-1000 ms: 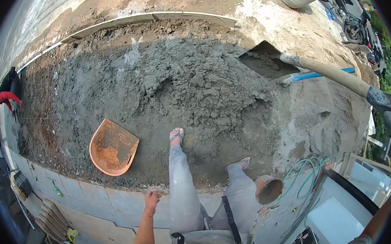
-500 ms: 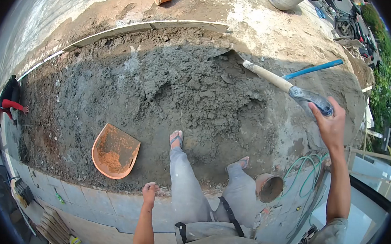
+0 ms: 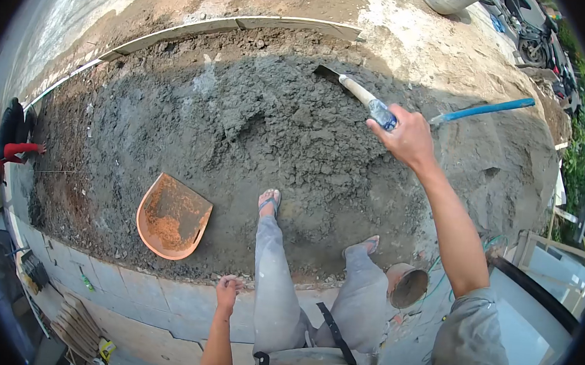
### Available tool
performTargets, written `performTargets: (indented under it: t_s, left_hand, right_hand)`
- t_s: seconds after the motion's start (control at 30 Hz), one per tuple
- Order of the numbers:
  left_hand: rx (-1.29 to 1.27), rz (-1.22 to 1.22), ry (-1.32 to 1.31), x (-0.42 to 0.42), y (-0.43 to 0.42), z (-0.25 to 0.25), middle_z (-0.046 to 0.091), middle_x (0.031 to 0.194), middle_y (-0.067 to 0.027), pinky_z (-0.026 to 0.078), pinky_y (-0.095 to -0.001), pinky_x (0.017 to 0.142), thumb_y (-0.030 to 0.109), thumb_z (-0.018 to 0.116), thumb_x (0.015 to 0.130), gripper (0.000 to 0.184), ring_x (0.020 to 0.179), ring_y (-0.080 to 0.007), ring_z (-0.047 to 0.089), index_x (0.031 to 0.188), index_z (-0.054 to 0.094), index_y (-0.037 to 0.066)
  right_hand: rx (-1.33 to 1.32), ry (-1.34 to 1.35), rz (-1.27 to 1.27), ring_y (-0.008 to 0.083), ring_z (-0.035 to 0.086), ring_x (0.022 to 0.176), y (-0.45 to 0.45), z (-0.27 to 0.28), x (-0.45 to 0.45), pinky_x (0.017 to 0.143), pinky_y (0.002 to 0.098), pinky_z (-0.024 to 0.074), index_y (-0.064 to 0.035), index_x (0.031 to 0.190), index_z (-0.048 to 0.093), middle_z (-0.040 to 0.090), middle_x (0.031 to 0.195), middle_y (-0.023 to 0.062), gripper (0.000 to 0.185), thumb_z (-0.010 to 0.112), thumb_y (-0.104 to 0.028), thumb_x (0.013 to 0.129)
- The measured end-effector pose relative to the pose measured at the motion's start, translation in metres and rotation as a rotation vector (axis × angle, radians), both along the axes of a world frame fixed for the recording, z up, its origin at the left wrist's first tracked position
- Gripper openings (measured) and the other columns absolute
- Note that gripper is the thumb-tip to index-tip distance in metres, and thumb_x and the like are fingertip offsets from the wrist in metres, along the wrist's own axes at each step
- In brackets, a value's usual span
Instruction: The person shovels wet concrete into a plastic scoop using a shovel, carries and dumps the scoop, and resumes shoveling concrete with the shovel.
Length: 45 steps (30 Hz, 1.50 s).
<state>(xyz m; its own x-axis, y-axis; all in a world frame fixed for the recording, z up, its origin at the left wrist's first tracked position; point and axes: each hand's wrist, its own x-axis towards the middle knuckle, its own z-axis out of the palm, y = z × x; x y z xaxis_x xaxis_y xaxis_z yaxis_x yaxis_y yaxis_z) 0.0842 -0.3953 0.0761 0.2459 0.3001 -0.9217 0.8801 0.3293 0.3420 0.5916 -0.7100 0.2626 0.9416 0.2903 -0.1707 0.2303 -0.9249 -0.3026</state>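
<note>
My right hand [image 3: 407, 136] is closed around the blue-and-grey grip of a shovel [image 3: 357, 90] with a short pale wooden shaft. The shovel's blade is partly sunk in the upper edge of a heap of wet grey mortar [image 3: 303, 129]. Low in front of me, my left hand [image 3: 229, 285] hangs with loosely curled fingers and holds nothing. Up and left of it, an orange scoop-shaped tub [image 3: 173, 218] coated with residue lies on the mortar-covered ground.
A blue-handled tool [image 3: 487, 109] rests beyond my right hand. A bucket [image 3: 408, 287] and green hose [image 3: 435, 277] are by my right leg. A board [image 3: 215, 29] edges the far side. Another person in red sleeves [image 3: 20, 150] bends at the far left.
My right hand has moved left and inward with the shovel grip, and the shovel looks steeper. The blade has shifted slightly left. My left hand has barely moved.
</note>
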Motion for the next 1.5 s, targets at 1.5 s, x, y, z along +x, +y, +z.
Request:
performTargets:
  t_s: [1.5]
  left_hand:
    - [-0.006,0.128,-0.098,0.006,-0.003,0.008,0.065,0.09,-0.0098,0.051,-0.0281,0.069,0.017,0.049,0.094,0.016,0.081,-0.017,0.064,0.104,0.055,0.005]
  right_hand:
    - [0.215,0.198,-0.046,0.032,0.058,0.053,0.039,0.015,-0.106,0.054,0.039,0.0451,-0.0007,0.083,0.06,0.056,0.059,0.0167,0.028,0.071,-0.026,0.077]
